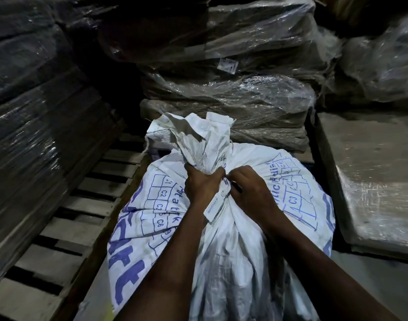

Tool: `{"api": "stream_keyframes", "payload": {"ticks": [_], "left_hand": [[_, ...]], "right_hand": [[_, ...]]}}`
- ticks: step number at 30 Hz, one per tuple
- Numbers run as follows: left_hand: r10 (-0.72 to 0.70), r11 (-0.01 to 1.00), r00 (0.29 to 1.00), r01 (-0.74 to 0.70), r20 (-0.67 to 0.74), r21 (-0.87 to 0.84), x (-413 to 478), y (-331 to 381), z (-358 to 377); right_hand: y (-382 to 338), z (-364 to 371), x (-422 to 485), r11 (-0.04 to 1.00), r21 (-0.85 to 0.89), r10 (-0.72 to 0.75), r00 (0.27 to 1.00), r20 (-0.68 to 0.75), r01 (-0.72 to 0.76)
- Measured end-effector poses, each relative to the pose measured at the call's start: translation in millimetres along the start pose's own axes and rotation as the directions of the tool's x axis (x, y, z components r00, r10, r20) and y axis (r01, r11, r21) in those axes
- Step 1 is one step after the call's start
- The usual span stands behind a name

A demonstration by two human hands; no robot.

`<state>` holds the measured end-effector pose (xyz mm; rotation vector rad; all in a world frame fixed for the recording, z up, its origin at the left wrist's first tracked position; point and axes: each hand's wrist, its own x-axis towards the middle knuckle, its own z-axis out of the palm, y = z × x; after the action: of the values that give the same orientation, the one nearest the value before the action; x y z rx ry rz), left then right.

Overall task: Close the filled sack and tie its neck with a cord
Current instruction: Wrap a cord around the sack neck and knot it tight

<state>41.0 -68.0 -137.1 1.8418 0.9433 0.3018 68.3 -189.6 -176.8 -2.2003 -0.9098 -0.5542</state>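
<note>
A filled white woven sack (224,246) with blue printing stands in front of me, its mouth bunched into a neck (205,154) that flares open above my hands. My left hand (202,184) is wrapped around the neck from the left. My right hand (249,188) pinches at the same spot from the right, fingertips at a white strip with a small tag (213,206) that hangs down from the neck. A thin cord end (230,147) shows just behind the neck. Whether the strip is knotted is hidden by my fingers.
A wooden pallet (66,218) lies on the left, beside dark plastic-wrapped bundles (29,112). Stacks of flat goods in clear wrap (233,91) rise right behind the sack. Another wrapped flat stack (372,181) sits to the right.
</note>
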Motion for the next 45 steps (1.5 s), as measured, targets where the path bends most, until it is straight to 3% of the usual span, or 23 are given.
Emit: {"api": "stream_keyframes", "payload": {"ticks": [6, 11, 13, 18, 21, 26, 30, 32, 34, 38, 42, 45], "left_hand": [[-0.019, 0.994, 0.998, 0.013, -0.057, -0.106, -4.6, -4.1, 0.1], [0.033, 0.993, 0.997, -0.040, -0.069, -0.107, -8.3, -4.5, 4.0], [0.058, 0.995, 0.997, -0.063, -0.057, -0.079, -10.4, -3.4, 5.3], [0.091, 0.995, 0.993, -0.094, -0.069, -0.043, -10.9, -2.4, 5.7], [0.093, 0.994, 0.993, -0.097, -0.072, -0.050, -13.1, -2.4, 6.6], [0.140, 0.990, 0.988, -0.142, -0.072, -0.023, -17.0, -2.8, 9.2], [0.248, 0.969, 0.965, -0.245, -0.080, 0.038, -28.4, -3.7, 12.3], [0.316, 0.947, 0.946, -0.310, -0.073, 0.089, -35.1, -4.2, 14.9], [0.389, 0.915, 0.918, -0.376, -0.073, 0.149, -40.4, -4.7, 16.5], [0.430, 0.887, 0.902, -0.414, -0.038, 0.203, -38.1, -3.3, 13.2], [0.418, 0.892, 0.908, -0.414, 0.018, 0.182, -34.3, -3.7, 10.0], [0.386, 0.911, 0.922, -0.383, 0.011, 0.155, -31.4, -4.5, 9.0]], "right_hand": [[-1.0, -1.8, -3.6, 0.998, -0.064, -0.024, 0.998, 0.063, 0.028], [8.9, -11.6, -3.9, 0.995, 0.088, 0.023, 0.953, 0.301, -0.052], [7.0, -11.5, -4.4, 0.987, 0.117, 0.064, 0.941, 0.332, -0.108], [-2.4, -8.7, -15.3, 0.983, 0.120, 0.129, 0.987, 0.097, -0.140], [-2.7, -15.1, -18.7, 0.946, 0.211, 0.233, 0.968, 0.092, -0.248], [-0.6, -28.0, -9.5, 0.796, 0.420, 0.312, 0.889, 0.334, -0.437], [3.6, -31.2, -5.5, 0.487, 0.626, 0.404, 0.793, 0.456, -0.609], [7.4, -35.5, -3.2, 0.412, 0.650, 0.476, 0.759, 0.444, -0.639], [10.5, -39.0, -1.3, 0.447, 0.618, 0.519, 0.750, 0.410, -0.647], [9.1, -42.2, 3.4, 0.686, 0.452, 0.453, 0.821, 0.349, -0.570], [8.0, -48.9, 13.9, 0.758, 0.358, 0.395, 0.821, 0.412, -0.545], [9.4, -51.5, 23.0, 0.899, 0.089, 0.348, 0.824, 0.447, -0.428]]}}
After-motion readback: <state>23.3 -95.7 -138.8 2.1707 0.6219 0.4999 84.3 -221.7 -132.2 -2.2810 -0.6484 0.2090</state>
